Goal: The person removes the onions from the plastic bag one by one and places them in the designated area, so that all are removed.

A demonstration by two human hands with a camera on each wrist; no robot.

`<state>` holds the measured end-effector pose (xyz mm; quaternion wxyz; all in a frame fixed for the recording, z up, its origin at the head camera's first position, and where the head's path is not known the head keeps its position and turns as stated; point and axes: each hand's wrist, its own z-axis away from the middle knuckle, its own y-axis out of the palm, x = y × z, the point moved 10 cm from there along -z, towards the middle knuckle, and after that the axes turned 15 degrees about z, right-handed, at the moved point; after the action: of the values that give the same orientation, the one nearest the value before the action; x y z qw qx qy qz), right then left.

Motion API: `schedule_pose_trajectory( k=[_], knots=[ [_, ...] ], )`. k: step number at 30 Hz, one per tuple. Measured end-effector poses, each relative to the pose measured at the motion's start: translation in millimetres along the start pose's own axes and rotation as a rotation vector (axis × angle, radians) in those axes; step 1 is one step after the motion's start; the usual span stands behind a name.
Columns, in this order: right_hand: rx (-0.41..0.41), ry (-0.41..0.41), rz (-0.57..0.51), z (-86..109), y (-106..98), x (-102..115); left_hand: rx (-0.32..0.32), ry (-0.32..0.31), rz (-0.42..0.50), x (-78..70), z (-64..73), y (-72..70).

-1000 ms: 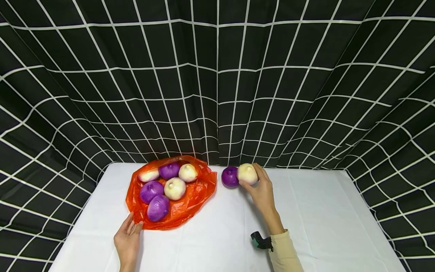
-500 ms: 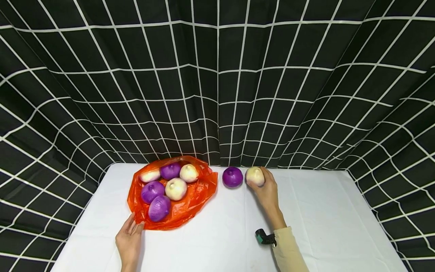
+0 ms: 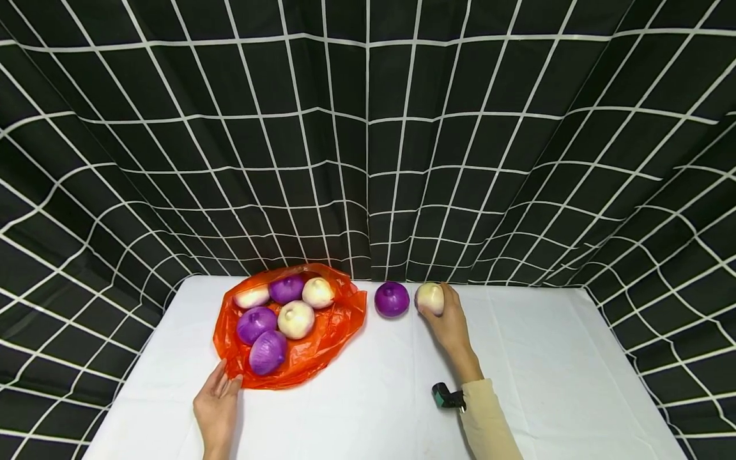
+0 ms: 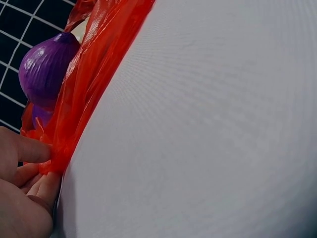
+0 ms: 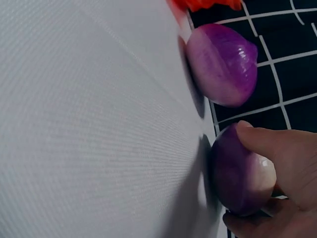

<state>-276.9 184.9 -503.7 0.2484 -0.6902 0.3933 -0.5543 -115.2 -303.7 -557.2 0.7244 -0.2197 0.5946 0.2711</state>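
My right hand (image 3: 450,321) grips a pale-topped onion (image 3: 430,299) near the back of the table, thumb on one side and fingers on the other. In the right wrist view this onion (image 5: 240,173) shows a purple lower side, close against the white cloth. Just left of it sits a purple onion (image 3: 392,299), a small gap between them. At the left, my left hand (image 3: 217,406) pinches the near edge of a red plastic bag (image 3: 313,358). Several purple and pale onions lie in the bag's opening, among them a purple onion (image 3: 268,352) nearest the hand.
A white cloth (image 3: 368,409) covers the table. Behind and along both sides hangs a black curtain (image 3: 391,147) with a white grid. A black device (image 3: 447,396) is strapped at my right wrist, by the beige sleeve (image 3: 489,418).
My right hand has moved a little right and lowered the pale-topped onion beside the purple one, which it overlapped in view before. My left hand and the bag stay in place.
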Motion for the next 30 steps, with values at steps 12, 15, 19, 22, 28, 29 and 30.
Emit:
schedule_pose_trajectory(
  k=[12, 15, 19, 22, 28, 29, 30],
  knots=[
    [-0.020, -0.004, -0.004, -2.6, -5.2, 2.2, -0.006, -0.015, -0.011, 0.3, 0.5, -2.4],
    [-0.018, 0.002, 0.004, -5.4, -10.1, 9.1, -0.015, -0.017, -0.008, 1.2, 0.4, -4.6],
    [-0.032, 0.002, -0.007, -7.6, -25.0, 28.0, -0.003, -0.023, -0.011, 3.6, -1.1, -1.3],
    [-0.056, -0.053, -0.034, -7.4, -33.9, 56.3, -0.009, -0.018, -0.022, 4.3, -1.8, -2.2],
    [-0.086, -0.202, -0.069, -0.7, -34.0, 116.9, -0.008, -0.014, -0.025, 2.9, -1.1, -1.7],
    [-0.079, -0.220, -0.075, 0.8, -31.1, 124.8, -0.009, -0.016, -0.024, 2.9, -1.0, -1.5],
    [-0.071, -0.240, -0.082, 2.3, -27.7, 132.4, -0.008, -0.016, -0.020, 2.7, -1.0, -1.3]
  ],
)
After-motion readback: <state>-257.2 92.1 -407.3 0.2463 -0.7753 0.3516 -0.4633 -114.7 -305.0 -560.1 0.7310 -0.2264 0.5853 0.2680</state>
